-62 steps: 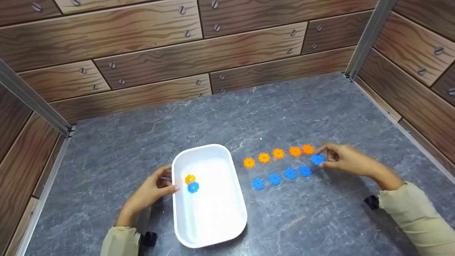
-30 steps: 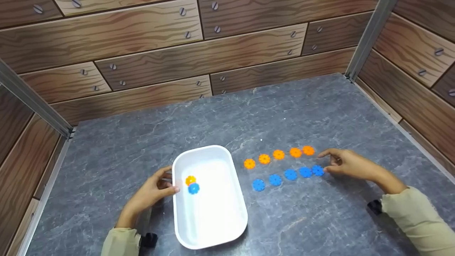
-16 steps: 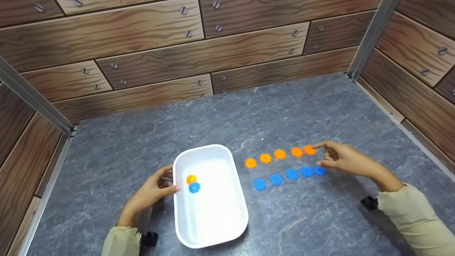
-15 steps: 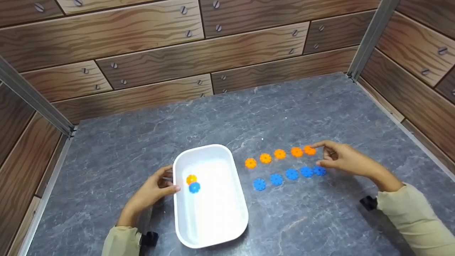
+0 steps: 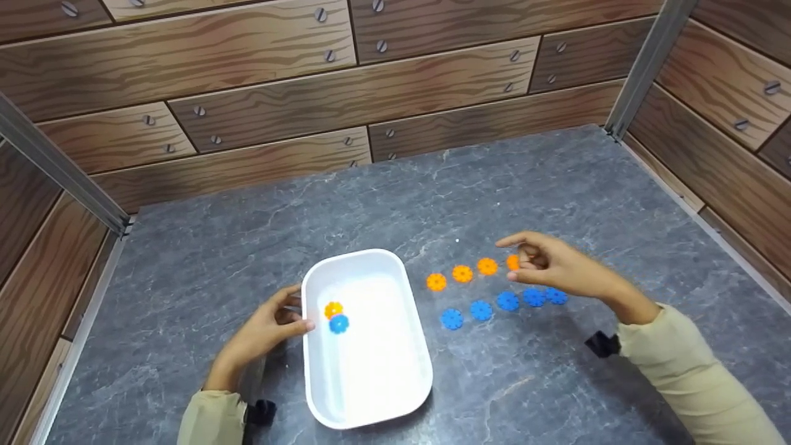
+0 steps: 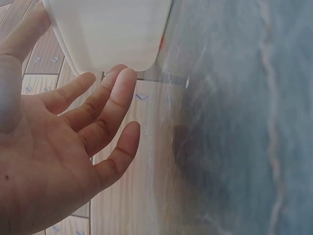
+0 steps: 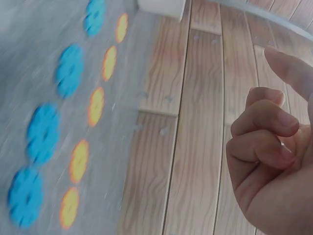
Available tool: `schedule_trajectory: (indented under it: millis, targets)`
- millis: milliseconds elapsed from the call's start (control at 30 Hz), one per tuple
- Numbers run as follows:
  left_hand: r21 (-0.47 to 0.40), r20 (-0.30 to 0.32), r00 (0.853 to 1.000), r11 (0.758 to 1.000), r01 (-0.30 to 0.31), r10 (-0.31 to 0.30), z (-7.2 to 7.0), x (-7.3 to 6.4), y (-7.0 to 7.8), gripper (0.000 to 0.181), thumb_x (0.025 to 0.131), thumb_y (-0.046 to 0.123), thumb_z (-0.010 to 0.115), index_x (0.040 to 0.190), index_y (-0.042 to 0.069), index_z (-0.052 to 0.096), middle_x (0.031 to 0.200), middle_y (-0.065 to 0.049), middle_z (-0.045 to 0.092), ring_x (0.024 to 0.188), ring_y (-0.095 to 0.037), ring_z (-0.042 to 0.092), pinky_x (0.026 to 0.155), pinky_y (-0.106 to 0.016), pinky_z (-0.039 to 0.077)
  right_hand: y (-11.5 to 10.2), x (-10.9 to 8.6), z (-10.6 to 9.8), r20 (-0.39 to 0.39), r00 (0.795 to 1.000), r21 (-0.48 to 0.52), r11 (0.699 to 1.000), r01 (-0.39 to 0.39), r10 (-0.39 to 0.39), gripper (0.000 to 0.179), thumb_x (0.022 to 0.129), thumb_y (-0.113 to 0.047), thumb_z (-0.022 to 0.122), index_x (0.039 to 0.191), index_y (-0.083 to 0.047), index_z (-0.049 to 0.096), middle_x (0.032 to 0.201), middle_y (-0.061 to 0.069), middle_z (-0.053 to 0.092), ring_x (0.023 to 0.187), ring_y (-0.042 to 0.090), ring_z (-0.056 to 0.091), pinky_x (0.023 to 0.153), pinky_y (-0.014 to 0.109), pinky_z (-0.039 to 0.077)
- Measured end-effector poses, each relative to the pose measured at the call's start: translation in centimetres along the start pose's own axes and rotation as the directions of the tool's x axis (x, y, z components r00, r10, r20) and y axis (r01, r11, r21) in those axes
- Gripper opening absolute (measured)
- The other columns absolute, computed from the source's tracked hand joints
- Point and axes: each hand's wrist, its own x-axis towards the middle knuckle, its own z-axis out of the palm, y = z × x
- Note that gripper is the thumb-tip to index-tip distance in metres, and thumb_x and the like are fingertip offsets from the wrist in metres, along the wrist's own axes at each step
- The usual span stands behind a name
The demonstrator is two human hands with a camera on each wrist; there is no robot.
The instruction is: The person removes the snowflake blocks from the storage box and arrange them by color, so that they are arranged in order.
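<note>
My left hand [image 5: 262,334] holds the left side of a white plastic tub [image 5: 386,358], thumb over the rim. Its fingers lie against the outer wall in the left wrist view. In the tub, an orange notched disc [image 5: 334,308] and a blue notched disc [image 5: 338,323] lie side by side. My right hand [image 5: 562,266] hovers above the orange row, index finger stretched out and the other fingers curled, holding nothing. It partly covers the row's right end in the head view. The right wrist view shows several orange discs [image 7: 96,106] and blue discs [image 7: 69,70] lying flat in two rows.
The dark marbled tabletop [image 5: 278,235] bears the tub left of the rows, whose left ends lie close to its right side. Wood-patterned walls [image 5: 278,123] stand behind and on both sides, with metal posts [image 5: 649,68] at the corners.
Earlier my right hand set a blue disc at the right end of the blue row, then touched the rightmost orange disc. Now it has lifted and moved left. The left hand stays put.
</note>
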Motion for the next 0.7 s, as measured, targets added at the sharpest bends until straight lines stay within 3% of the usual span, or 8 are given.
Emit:
schedule_trajectory:
  millis: [367, 700]
  targets:
    - [0.003, 0.003, 1.000, 1.000, 0.011, -0.011, -0.1, -0.1, 0.0, 0.072, 0.085, 0.020, 0.073, 0.145, 0.002, 0.037, 0.124, -0.024, 0.056, 0.091, -0.017, 0.058, 0.079, -0.025, 0.048, -2.4, 4.8, 3.6, 0.076, 0.997, 0.054, 0.999, 0.004, -0.008, 0.045, 0.089, -0.013, 0.068, 0.130, -0.001, 0.052, 0.075, -0.003, 0.044, 0.062, 0.003, 0.035, 0.058, 0.018, 0.034]
    - [0.010, -0.002, 1.000, 1.000, 0.012, -0.012, 0.0, -0.1, 0.0, 0.071, 0.085, 0.021, 0.074, 0.144, 0.002, 0.039, 0.123, -0.023, 0.056, 0.090, -0.017, 0.058, 0.078, -0.024, 0.048, -4.5, 9.4, 7.9, 0.182, 0.983, 0.123, 0.991, -0.052, 0.029, 0.049, 0.089, -0.019, 0.070, 0.133, -0.007, 0.051, 0.085, 0.000, 0.050, 0.064, 0.009, 0.042, 0.060, 0.020, 0.039]
